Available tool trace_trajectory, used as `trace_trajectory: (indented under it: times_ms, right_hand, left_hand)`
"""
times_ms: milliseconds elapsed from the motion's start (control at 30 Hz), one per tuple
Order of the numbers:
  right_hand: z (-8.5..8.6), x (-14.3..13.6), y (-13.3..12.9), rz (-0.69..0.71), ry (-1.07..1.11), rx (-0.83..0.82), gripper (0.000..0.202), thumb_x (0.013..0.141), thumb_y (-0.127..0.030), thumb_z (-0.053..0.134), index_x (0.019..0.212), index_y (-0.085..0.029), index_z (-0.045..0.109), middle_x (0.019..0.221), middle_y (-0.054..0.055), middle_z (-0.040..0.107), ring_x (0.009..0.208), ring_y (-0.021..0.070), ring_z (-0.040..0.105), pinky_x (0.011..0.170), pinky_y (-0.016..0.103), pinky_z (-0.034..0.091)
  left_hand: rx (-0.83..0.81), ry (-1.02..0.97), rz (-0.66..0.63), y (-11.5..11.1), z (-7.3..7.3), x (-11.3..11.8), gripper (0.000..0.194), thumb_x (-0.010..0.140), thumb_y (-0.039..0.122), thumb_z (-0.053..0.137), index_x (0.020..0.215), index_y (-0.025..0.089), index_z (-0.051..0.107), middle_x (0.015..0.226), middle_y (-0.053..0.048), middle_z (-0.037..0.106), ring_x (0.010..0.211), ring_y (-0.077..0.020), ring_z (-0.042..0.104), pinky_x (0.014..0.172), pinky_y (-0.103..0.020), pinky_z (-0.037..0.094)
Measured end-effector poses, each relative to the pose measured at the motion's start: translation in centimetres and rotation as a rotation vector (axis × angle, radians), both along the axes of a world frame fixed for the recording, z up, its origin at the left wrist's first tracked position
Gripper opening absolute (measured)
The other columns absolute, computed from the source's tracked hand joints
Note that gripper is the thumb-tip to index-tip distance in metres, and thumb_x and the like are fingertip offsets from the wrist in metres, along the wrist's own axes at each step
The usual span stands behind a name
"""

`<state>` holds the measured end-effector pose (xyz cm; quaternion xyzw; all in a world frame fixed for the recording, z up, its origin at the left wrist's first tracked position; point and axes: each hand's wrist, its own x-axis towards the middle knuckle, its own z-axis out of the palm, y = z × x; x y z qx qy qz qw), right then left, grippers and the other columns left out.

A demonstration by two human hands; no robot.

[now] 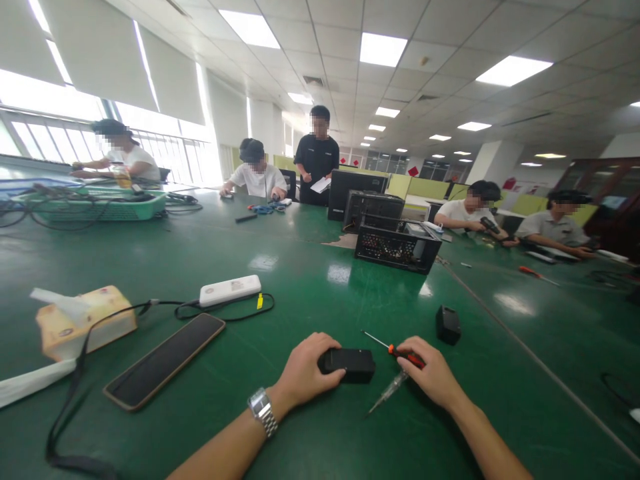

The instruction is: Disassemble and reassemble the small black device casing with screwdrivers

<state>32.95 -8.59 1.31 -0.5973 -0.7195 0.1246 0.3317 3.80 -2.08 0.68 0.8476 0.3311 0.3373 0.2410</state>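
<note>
My left hand (311,371), with a metal watch on its wrist, is closed around the left end of a small black box (354,365) on the green table. Thumb and fingers grip its sides. My right hand (429,371) has its fingers closed on the red-and-black handle of a screwdriver (411,358), whose thin shaft points to the far left. Just below those fingers lies a second screwdriver with a transparent handle (393,387), its tip toward me; whether the hand touches it I cannot tell. A second black block (448,325) stands beyond my right hand.
Left on the table (300,300) are a phone (166,360), a white power bank (231,290) with a black cable, and a tissue pack (90,320). Farther off stand an open black computer case (395,247) and a green basket (100,208). Several people are around the table.
</note>
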Motion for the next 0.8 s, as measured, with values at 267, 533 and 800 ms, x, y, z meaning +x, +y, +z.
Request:
trace_trajectory:
  times_ms: [267, 533, 800]
  right_hand:
    - [1.9, -1.5, -2.1, 0.156, -0.322, -0.192, 0.015, 0.076, -0.032, 0.068, 0.09, -0.029, 0.072, 0.132, 0.005, 0.054, 0.131, 0.0325, 0.035, 0.106, 0.054, 0.026]
    - [2.9, -1.5, -2.6, 0.073, -0.187, -0.109, 0.018, 0.09, -0.035, 0.055, 0.09, -0.022, 0.067, 0.092, 0.005, 0.068, 0.089, 0.0217, 0.06, 0.089, 0.041, 0.044]
    - [1.7, -0.1, -2.3, -0.018, -0.188, -0.095, 0.022, 0.09, -0.039, 0.054, 0.094, -0.022, 0.068, 0.088, 0.005, 0.067, 0.081, 0.0206, 0.06, 0.077, 0.035, 0.045]
  left_hand:
    - [-0.091, -0.051, 0.085, 1.2, -0.4, -0.4, 0.023, 0.071, 0.027, 0.072, 0.092, 0.02, 0.067, 0.091, -0.003, 0.069, 0.085, -0.0214, 0.062, 0.078, -0.03, 0.048]
    - [-0.147, -0.072, 0.124, 1.5, -0.4, -0.6, 0.022, 0.073, 0.032, 0.071, 0.091, 0.018, 0.069, 0.088, -0.002, 0.07, 0.079, -0.0203, 0.063, 0.074, -0.029, 0.048]
    - [-0.173, -0.059, 0.121, 1.5, -0.4, -0.5, 0.024, 0.073, 0.032, 0.071, 0.092, 0.018, 0.069, 0.091, -0.003, 0.07, 0.08, -0.0209, 0.063, 0.073, -0.029, 0.047]
